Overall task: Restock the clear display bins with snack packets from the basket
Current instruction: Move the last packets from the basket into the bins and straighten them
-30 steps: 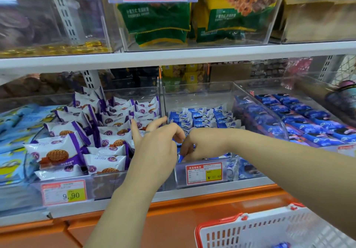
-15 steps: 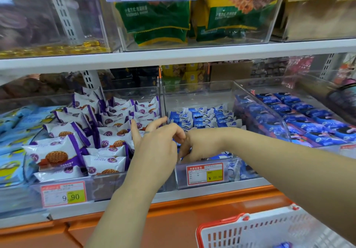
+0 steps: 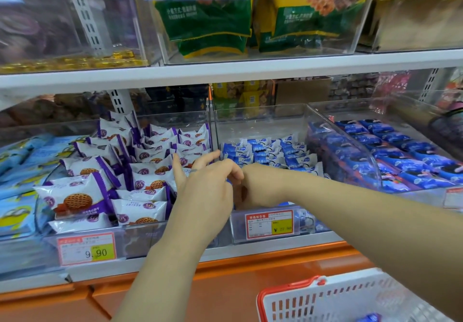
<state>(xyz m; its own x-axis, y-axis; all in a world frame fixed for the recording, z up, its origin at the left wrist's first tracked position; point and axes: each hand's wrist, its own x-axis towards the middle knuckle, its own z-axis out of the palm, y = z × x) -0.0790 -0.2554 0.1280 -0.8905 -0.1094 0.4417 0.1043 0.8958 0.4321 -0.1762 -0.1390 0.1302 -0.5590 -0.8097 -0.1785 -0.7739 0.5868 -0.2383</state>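
The middle clear bin [image 3: 263,121] holds rows of small blue-and-white snack packets [image 3: 270,151]. Both my hands meet at its front end. My left hand [image 3: 205,189] has thumb and forefinger spread upward while its other fingers curl over a sliver of blue packet [image 3: 228,181]. My right hand [image 3: 260,186] reaches in from the right, its fingers curled against the left hand on the same packet, which is mostly hidden. The white basket with a red rim [image 3: 313,296] sits at the bottom right with a blue packet [image 3: 370,318] in it.
To the left is a bin of purple-and-white biscuit packets [image 3: 140,171]; to the right, a bin of dark blue packets [image 3: 400,151]. Price tags [image 3: 269,224] hang on the bin fronts. A white shelf [image 3: 225,71] with green bags [image 3: 208,26] runs overhead. An orange ledge [image 3: 250,271] lies below.
My right hand has slid a little left until it presses against the left hand. The blue packet between them shows less. The left hand has barely moved.
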